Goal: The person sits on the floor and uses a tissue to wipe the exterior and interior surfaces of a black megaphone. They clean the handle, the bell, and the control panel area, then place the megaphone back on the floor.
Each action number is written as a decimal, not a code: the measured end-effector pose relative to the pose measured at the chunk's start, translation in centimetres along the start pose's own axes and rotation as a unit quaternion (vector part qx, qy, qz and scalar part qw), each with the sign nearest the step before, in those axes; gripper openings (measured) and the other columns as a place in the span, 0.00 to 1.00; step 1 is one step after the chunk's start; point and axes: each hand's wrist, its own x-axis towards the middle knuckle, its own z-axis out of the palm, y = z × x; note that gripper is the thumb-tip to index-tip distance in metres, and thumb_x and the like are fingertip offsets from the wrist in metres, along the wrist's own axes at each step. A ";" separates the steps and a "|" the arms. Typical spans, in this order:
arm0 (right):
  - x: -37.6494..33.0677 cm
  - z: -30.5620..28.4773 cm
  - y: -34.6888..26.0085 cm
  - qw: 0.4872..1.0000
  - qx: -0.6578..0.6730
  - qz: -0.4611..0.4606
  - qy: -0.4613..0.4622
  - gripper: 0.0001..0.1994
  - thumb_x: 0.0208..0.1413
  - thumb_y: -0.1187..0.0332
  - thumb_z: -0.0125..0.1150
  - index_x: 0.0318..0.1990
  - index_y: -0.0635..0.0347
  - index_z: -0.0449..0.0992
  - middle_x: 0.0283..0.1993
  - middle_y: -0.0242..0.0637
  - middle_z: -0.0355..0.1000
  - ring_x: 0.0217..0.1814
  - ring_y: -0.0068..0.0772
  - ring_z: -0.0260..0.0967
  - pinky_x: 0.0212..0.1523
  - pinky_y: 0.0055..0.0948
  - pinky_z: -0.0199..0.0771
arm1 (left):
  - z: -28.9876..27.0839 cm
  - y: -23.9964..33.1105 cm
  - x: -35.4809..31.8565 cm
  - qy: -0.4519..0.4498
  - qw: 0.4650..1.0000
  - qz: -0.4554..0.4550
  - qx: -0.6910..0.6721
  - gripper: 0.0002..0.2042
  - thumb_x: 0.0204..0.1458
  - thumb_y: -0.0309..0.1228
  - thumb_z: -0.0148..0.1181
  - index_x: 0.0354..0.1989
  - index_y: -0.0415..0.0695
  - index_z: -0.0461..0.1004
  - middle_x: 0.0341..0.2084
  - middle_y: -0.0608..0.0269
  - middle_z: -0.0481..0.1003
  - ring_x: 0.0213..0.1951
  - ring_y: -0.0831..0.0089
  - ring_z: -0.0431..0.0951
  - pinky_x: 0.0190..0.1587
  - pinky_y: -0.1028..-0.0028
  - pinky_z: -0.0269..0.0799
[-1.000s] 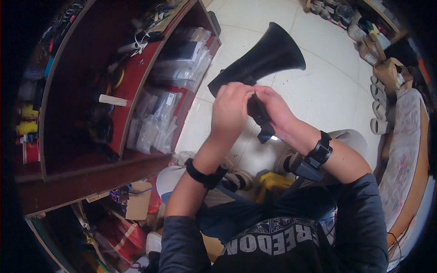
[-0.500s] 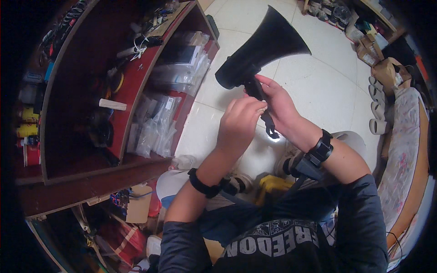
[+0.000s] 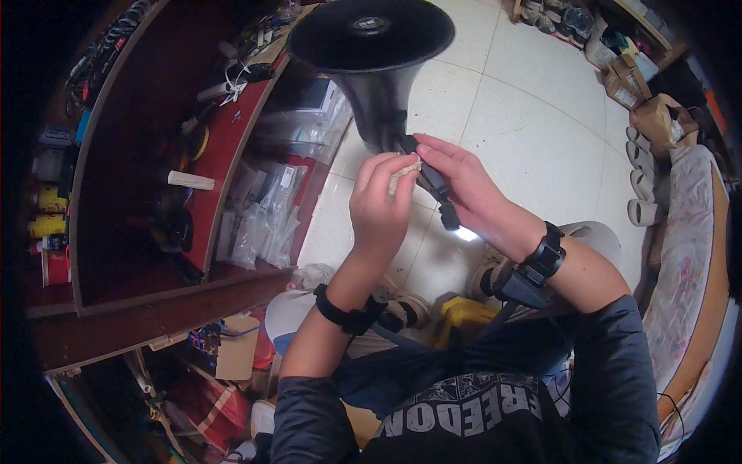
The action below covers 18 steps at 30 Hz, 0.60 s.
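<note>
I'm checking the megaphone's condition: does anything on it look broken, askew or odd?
Nothing stands out. The black megaphone looks whole, its horn rim round. The right hand grips its handle; the left hand presses a small pale wad against it.

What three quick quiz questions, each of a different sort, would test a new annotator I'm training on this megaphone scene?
1. True or false: the megaphone's horn opens toward the camera.
2. Multiple choice: what does the left hand pinch in its fingers? A) a pale wad, perhaps cloth B) a screwdriver C) a yellow box
3. Short answer: which part of the megaphone does the right hand grip?

Key
1. True; the round mouth faces up at the viewer.
2. A, pressed against the handle just below the horn's body.
3. The black handle, whose lower end juts out below the hand.
</note>
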 end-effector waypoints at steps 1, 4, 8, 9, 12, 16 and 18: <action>-0.1 0.0 0.0 1.000 0.008 0.007 -0.001 0.21 0.63 0.66 0.56 0.58 0.71 0.68 0.47 0.37 0.73 0.47 0.24 0.70 0.47 0.24 0.71 | 0.1 0.0 -0.1 0.005 1.000 0.008 0.002 0.09 0.50 0.21 0.62 0.40 0.41 0.78 0.38 0.55 0.76 0.41 0.62 0.77 0.45 0.70 0.71; -0.1 -0.7 0.4 0.998 0.063 0.013 -0.026 0.18 0.63 0.65 0.57 0.54 0.70 0.71 0.44 0.35 0.73 0.44 0.21 0.70 0.45 0.22 0.71 | 0.5 -0.3 -0.4 0.001 1.000 -0.004 -0.008 0.09 0.50 0.21 0.62 0.40 0.40 0.78 0.38 0.55 0.76 0.41 0.62 0.77 0.45 0.69 0.71; 0.5 -2.0 1.0 0.993 0.074 0.054 -0.070 0.16 0.64 0.65 0.56 0.53 0.68 0.72 0.41 0.32 0.73 0.41 0.19 0.69 0.43 0.20 0.70 | 0.8 -0.6 -0.8 -0.021 0.999 -0.042 -0.009 0.08 0.52 0.23 0.59 0.40 0.40 0.77 0.39 0.53 0.75 0.42 0.57 0.77 0.46 0.65 0.72; 0.4 -1.9 1.1 0.996 0.022 0.041 -0.070 0.19 0.63 0.65 0.57 0.56 0.68 0.69 0.44 0.34 0.73 0.44 0.21 0.69 0.46 0.21 0.69 | 0.7 -0.9 -0.8 -0.018 0.999 -0.044 -0.008 0.08 0.52 0.23 0.59 0.40 0.40 0.77 0.39 0.53 0.75 0.42 0.57 0.77 0.46 0.65 0.72; 0.1 -1.5 1.9 0.994 -0.088 0.020 -0.069 0.25 0.61 0.65 0.60 0.62 0.68 0.64 0.52 0.38 0.71 0.52 0.25 0.67 0.53 0.25 0.67 | 0.5 -1.5 -0.9 -0.016 0.999 -0.035 -0.021 0.09 0.51 0.23 0.58 0.40 0.40 0.77 0.39 0.54 0.75 0.42 0.57 0.77 0.46 0.65 0.72; -0.1 -1.8 1.9 0.985 -0.127 0.053 -0.102 0.37 0.56 0.65 0.66 0.69 0.69 0.54 0.61 0.42 0.65 0.63 0.31 0.61 0.62 0.30 0.60 | 0.0 -1.9 -0.7 -0.042 0.999 -0.020 -0.007 0.09 0.50 0.21 0.59 0.40 0.39 0.78 0.38 0.54 0.75 0.41 0.59 0.78 0.44 0.68 0.73; 0.1 -1.7 1.9 0.978 -0.174 0.031 -0.106 0.36 0.56 0.67 0.64 0.68 0.68 0.55 0.61 0.42 0.65 0.62 0.31 0.62 0.61 0.31 0.61 | -0.5 -2.3 -0.5 -0.057 0.998 -0.001 0.002 0.09 0.50 0.20 0.58 0.39 0.39 0.77 0.37 0.54 0.75 0.41 0.60 0.78 0.44 0.69 0.73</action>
